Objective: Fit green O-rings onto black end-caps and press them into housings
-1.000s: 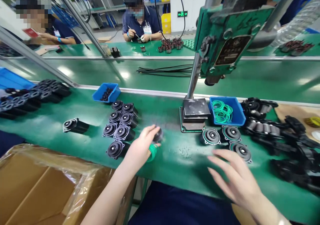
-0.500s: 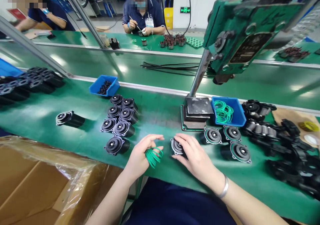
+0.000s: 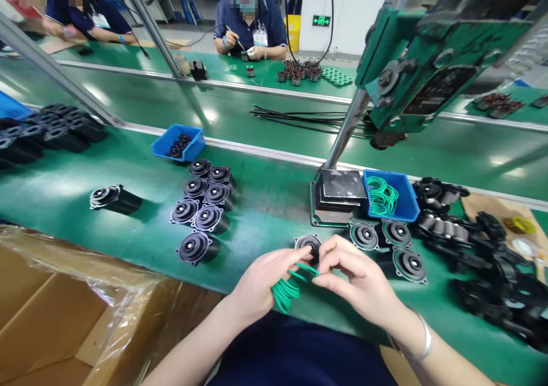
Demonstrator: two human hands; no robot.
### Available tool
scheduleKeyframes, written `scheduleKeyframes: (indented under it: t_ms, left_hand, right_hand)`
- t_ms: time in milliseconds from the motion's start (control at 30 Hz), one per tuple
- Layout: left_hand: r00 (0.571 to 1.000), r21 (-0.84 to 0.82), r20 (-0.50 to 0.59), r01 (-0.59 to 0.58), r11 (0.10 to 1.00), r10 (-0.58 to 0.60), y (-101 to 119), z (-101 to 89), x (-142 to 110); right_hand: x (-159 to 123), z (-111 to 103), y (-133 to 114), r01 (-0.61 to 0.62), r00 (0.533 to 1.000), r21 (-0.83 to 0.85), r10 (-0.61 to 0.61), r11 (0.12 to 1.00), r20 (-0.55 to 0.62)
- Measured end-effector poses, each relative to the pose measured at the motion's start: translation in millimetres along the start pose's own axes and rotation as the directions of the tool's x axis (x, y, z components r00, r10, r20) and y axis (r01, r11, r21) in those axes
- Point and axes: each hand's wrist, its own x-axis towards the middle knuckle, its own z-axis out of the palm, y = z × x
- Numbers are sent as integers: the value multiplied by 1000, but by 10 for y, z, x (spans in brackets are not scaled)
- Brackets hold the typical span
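My left hand [image 3: 266, 274] is closed around a bunch of thin green rubber rings [image 3: 286, 294] that hang below its fingers. Thumb and forefinger of my right hand [image 3: 357, 274] pinch one green ring [image 3: 305, 268], pulled out from the bunch. Just behind both hands a black motor housing [image 3: 305, 241] with a flanged, stepped top stands on the green bench, partly covered by my fingers. To the right are three similar housings [image 3: 363, 235] with green rings around their tops. Several more housings [image 3: 208, 218] stand in a group at the left.
A green press [image 3: 428, 77] rises over its metal block [image 3: 341, 185]. Blue bins hold green rings [image 3: 406, 200] and small black parts [image 3: 194, 146]. Black parts [image 3: 505, 294] pile up at right; a cardboard box [image 3: 38, 300] is front left. A co-worker [image 3: 252, 26] sits opposite.
My right hand has let go of the motor housing and now pinches a green ring. My left hand has moved right with the bunch, so both hands meet.
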Motion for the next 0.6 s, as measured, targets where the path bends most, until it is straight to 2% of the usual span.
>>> scheduleKeyframes:
  t_ms: [33, 100, 167, 200, 233, 300, 400, 500, 600]
  left_hand:
    - [1000, -6, -27, 2, 1000, -2, -16, -26, -25]
    - [986, -42, -164, 33, 999, -40, -59, -70, -67]
    - [945, -139, -308, 69, 988, -109, -119, -83, -85]
    - [930, -195, -332, 94, 976, -156, -156, -73, -84]
    - [929, -235, -317, 120, 965, -192, -195, -53, -76]
    - [957, -238, -202, 159, 958, -209, -277, 11, -44]
    - [991, -153, -72, 99, 983, -110, -371, 111, 26]
    - [996, -22, -89, 16, 1000, -18, -397, 147, 83]
    - [997, 102, -79, 20, 995, -12, -370, 126, 95]
  right_hand:
    - [10, -40, 19, 18, 999, -26, -19, 999, -37]
    - [26, -113, 75, 70, 991, -161, -87, 984, -102]
    - [35, -161, 148, 125, 986, -346, -156, 930, -62]
    - [38, -174, 184, 155, 985, -423, -171, 893, 0]
    - [40, -180, 218, 179, 984, -477, -166, 860, 70]
    - [42, -181, 271, 204, 977, -521, -138, 829, 162]
    - [39, -168, 324, 180, 977, -506, -94, 843, 189]
    - [20, -147, 358, 108, 985, -468, -32, 877, 167]
    - [-23, -120, 381, 49, 988, -438, 19, 898, 151]
